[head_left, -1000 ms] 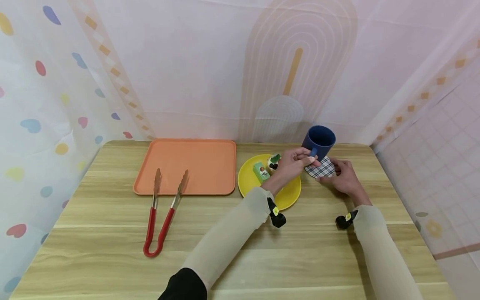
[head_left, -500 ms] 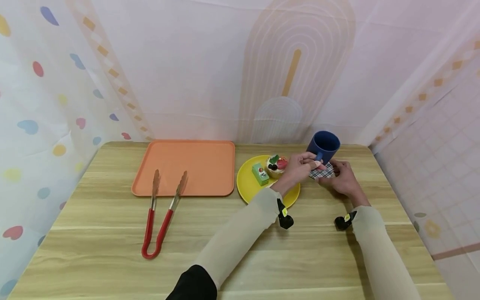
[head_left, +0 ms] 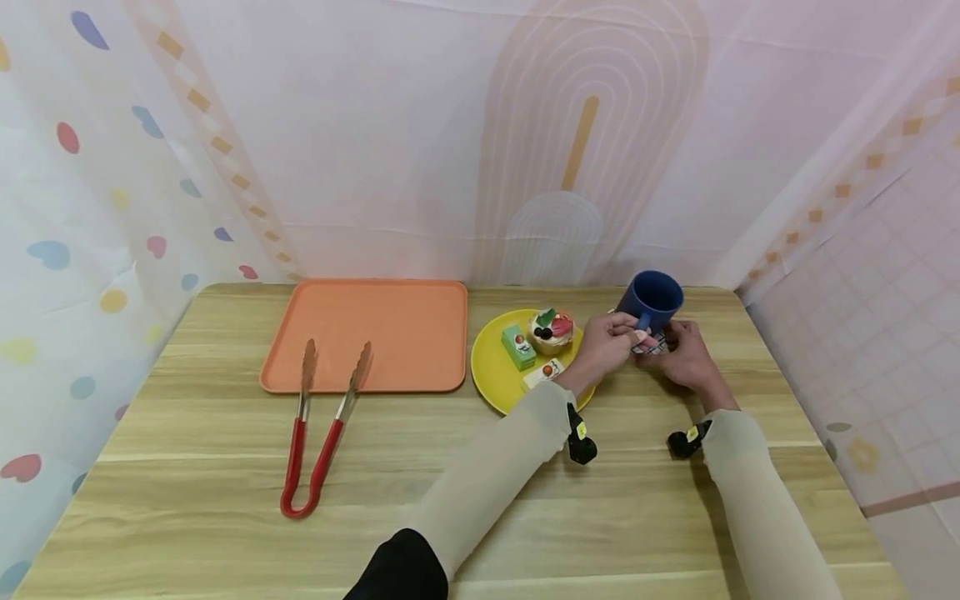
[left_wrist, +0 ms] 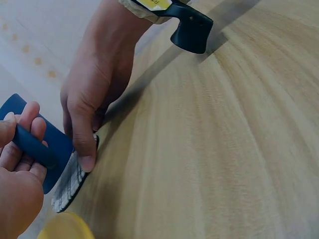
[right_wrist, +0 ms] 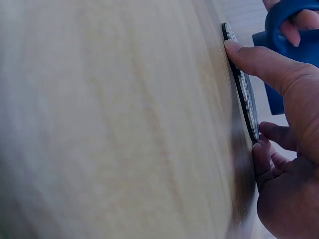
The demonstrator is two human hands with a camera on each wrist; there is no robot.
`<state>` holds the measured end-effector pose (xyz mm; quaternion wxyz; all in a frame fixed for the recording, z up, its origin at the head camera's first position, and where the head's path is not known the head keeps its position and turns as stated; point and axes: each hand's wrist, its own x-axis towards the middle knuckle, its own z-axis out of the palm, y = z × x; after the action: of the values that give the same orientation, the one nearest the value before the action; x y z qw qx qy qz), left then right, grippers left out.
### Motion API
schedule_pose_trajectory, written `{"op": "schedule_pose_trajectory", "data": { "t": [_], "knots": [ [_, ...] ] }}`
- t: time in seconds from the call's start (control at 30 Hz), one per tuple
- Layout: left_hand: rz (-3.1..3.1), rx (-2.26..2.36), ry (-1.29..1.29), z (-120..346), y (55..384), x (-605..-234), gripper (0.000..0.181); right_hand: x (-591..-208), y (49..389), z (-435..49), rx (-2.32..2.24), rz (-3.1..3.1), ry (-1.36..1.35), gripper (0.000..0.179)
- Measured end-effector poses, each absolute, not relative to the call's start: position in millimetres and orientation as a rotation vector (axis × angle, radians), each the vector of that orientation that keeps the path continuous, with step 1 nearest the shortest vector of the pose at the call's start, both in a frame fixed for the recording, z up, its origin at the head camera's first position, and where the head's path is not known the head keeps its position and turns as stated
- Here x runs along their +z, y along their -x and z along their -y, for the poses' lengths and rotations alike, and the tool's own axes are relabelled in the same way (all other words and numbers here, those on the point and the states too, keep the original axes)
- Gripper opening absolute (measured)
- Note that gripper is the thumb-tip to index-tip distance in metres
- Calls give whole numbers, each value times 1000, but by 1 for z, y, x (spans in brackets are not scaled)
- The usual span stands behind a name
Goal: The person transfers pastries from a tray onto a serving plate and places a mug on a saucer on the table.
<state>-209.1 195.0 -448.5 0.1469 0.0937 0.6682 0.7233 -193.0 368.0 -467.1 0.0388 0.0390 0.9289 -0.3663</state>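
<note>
By its handle, a dark blue mug is held in my left hand, the fingers hooked through the handle in the left wrist view. Below the mug lies a round black-and-white checked coaster, partly covered in the head view. My right hand grips this coaster by its edge, the thumb on one side and fingertips on the opposite side in the right wrist view. A narrow gap shows there between the mug and the coaster.
Left of the mug, a yellow plate bears a fruit-topped cupcake, a green cake slice and a white one. An orange tray stands at the back left, with red-handled tongs resting partly on it.
My left hand has carried the mug a little right and down, over the coaster. The white cake slice has come into view. My right hand has stayed at the coaster.
</note>
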Motion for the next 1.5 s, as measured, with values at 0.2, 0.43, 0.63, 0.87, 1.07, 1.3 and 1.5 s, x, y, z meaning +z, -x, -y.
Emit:
{"op": "schedule_pose_trajectory", "data": {
  "t": [0.2,0.43,0.63,0.87,1.07,1.3,1.5],
  "knots": [
    [-1917,2097,-205,-198,207,-454,5,-466,193,-367,-1116,-2863,-112,78],
    [-1949,2086,-196,-202,203,-455,7,-463,191,-367,-1110,-2869,-126,80],
    [-2018,2055,-179,-203,201,-448,9,-464,192,-366,-1111,-2855,-125,83],
    [-2046,1977,-201,-199,201,-446,12,-462,190,-365,-1103,-2835,-132,85],
    [-2136,1898,-265,-192,198,-445,13,-460,190,-366,-1092,-2830,-129,89],
    [-2295,1766,-390,-181,192,-440,27,-460,189,-367,-1075,-2835,-107,90],
    [-2296,1744,-394,-175,193,-437,29,-456,189,-370,-1029,-2849,-97,90]
  ]
}}
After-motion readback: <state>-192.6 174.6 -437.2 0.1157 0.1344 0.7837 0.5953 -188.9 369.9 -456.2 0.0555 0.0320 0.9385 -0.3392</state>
